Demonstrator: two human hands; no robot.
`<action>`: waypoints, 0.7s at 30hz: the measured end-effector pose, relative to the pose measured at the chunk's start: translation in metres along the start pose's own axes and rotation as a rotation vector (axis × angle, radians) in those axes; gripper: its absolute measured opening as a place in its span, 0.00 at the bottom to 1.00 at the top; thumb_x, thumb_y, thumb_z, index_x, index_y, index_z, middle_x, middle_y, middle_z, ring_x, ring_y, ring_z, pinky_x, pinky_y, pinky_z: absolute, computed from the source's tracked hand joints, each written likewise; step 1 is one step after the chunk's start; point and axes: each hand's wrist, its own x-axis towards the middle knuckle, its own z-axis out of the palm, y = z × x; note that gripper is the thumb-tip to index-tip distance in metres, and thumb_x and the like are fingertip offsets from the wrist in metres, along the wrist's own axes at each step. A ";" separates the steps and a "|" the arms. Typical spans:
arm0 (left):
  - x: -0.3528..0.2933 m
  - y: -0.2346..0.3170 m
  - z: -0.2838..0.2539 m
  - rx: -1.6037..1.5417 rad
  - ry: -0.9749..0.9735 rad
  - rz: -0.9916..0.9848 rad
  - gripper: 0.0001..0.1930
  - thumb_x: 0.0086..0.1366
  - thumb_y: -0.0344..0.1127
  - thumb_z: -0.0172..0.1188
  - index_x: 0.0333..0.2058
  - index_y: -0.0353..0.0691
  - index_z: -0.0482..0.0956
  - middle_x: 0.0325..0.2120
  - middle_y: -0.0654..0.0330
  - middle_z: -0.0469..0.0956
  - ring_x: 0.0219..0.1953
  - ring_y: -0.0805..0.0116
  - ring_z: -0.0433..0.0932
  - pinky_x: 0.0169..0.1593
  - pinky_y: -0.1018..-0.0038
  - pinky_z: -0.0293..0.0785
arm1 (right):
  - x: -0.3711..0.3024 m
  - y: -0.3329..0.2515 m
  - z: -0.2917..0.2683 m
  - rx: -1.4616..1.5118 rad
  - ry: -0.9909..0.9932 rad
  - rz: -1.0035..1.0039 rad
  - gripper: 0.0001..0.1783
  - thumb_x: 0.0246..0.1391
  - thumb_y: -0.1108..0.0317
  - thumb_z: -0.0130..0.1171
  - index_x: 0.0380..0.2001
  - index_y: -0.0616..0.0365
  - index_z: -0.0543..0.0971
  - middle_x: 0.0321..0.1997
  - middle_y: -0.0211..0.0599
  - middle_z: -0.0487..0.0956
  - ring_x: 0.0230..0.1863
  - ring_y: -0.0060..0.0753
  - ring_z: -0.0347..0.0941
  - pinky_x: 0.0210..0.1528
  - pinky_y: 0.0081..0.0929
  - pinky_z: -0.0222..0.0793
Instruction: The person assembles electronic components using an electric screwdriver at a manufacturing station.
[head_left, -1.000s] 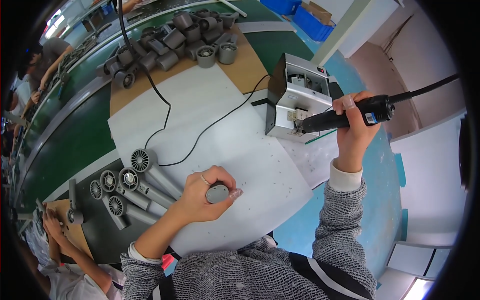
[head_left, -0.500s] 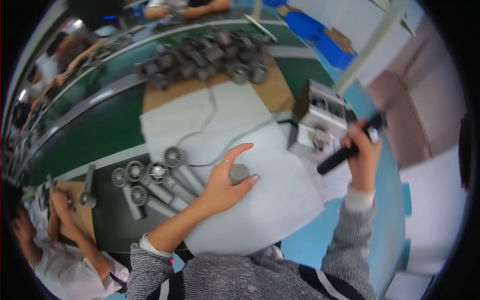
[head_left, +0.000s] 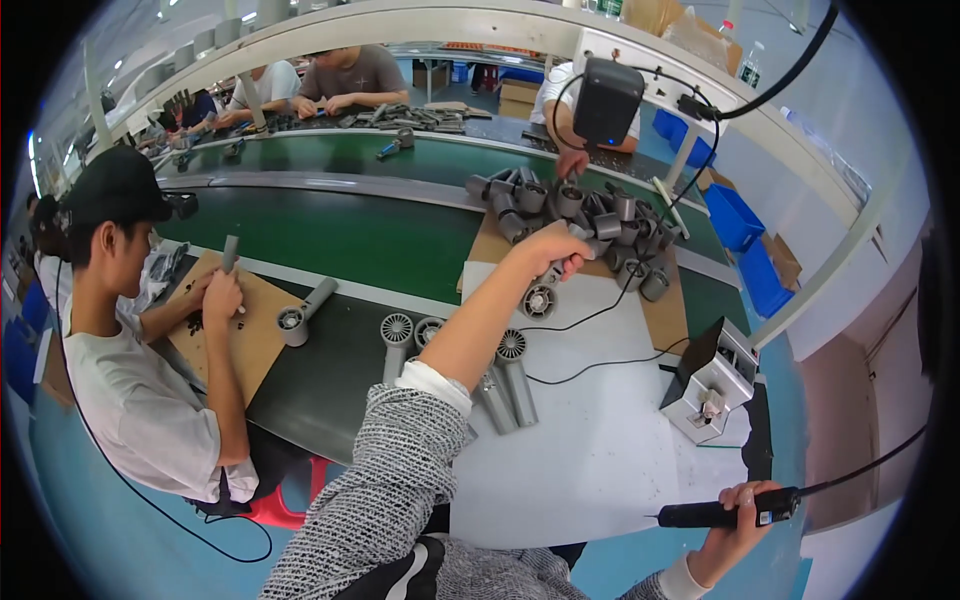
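Observation:
My left hand (head_left: 562, 252) reaches forward to the near edge of a heap of grey fan housings (head_left: 510, 225). Its fingers are closed round the handle of a grey handheld fan (head_left: 539, 301), whose round head hangs toward me. My right hand (head_left: 740, 530), low on the right, grips a black electric screwdriver (head_left: 695, 515). The tool lies level, its thin bit pointing left over the white sheet (head_left: 580, 480). Several grey handheld fans (head_left: 514, 375) lie beside my left forearm, which hides part of them.
A silver metal box with a small mechanism (head_left: 712, 395) stands at the right of the sheet. A black adapter (head_left: 610, 100) hangs from the overhead rail, its cable crossing the heap. A co-worker (head_left: 150, 370) sits at left. Across the green conveyor (head_left: 380, 225), another person's hand (head_left: 571, 163) touches the heap.
My left hand has moved forward from the sheet to the heap. My right hand has come down and nearer with the screwdriver. The view has tilted up and shows more of the line.

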 end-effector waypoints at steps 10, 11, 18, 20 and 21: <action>-0.125 -0.029 0.082 0.427 0.026 0.438 0.09 0.56 0.30 0.63 0.36 0.37 0.80 0.21 0.55 0.79 0.16 0.71 0.73 0.24 0.72 0.70 | 0.025 -0.010 0.027 0.394 0.057 -0.086 0.08 0.55 0.75 0.55 0.38 0.57 0.68 0.28 0.29 0.63 0.26 0.21 0.57 0.33 0.24 0.58; -0.147 -0.050 0.089 0.511 0.036 0.650 0.09 0.56 0.31 0.63 0.37 0.39 0.81 0.21 0.54 0.79 0.17 0.67 0.76 0.26 0.70 0.72 | 0.029 -0.010 0.033 0.509 0.030 -0.107 0.08 0.56 0.75 0.55 0.38 0.57 0.68 0.27 0.28 0.61 0.26 0.21 0.56 0.34 0.25 0.58; -0.208 -0.059 0.137 0.927 -0.206 0.337 0.08 0.56 0.34 0.61 0.35 0.43 0.82 0.22 0.54 0.80 0.23 0.55 0.79 0.30 0.68 0.74 | 0.027 -0.010 0.061 0.835 -0.107 -0.160 0.09 0.56 0.77 0.52 0.35 0.57 0.62 0.27 0.28 0.61 0.26 0.19 0.59 0.35 0.23 0.59; -0.206 -0.069 0.138 0.933 -0.214 0.392 0.09 0.54 0.32 0.62 0.35 0.44 0.83 0.23 0.55 0.80 0.20 0.59 0.77 0.27 0.71 0.73 | 0.023 -0.010 0.066 0.808 -0.059 -0.178 0.09 0.55 0.76 0.53 0.35 0.56 0.63 0.26 0.28 0.62 0.24 0.17 0.59 0.33 0.22 0.59; -0.204 -0.075 0.137 0.929 -0.232 0.428 0.09 0.54 0.32 0.62 0.35 0.44 0.83 0.22 0.56 0.80 0.20 0.59 0.77 0.27 0.72 0.73 | 0.021 -0.009 0.068 0.777 -0.016 -0.204 0.09 0.54 0.76 0.53 0.34 0.56 0.64 0.25 0.27 0.62 0.23 0.16 0.58 0.30 0.21 0.59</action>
